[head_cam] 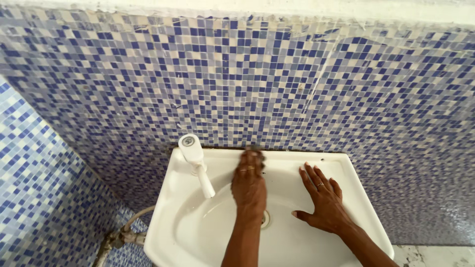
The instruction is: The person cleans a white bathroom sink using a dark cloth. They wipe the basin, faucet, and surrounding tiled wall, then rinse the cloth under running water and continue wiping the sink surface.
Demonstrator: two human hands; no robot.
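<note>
So both hands are down in a small white wall-mounted washbasin (170, 198) set against a blue and cream mosaic tile wall (297, 89). The left hand (249, 185) reaches to the back ledge of the basin, fingers together and curled over something small and dark at the fingertips, right where the ledge meets the tiles. It's blurred, so I can't tell what it is, a scrub pad or cloth maybe. There are rings on that hand. The right hand (324, 202) lies flat on the basin's inner slope, fingers spread apart, a ring on one, gripping nothing. The white plastic tap (195, 163) stands just left of the left hand's fingers, spout angled down into the bowl. The drain (266, 219) peeks out just beside the left wrist, between the two hands. A pipe (123, 237) runs under the basin's left edge.
</note>
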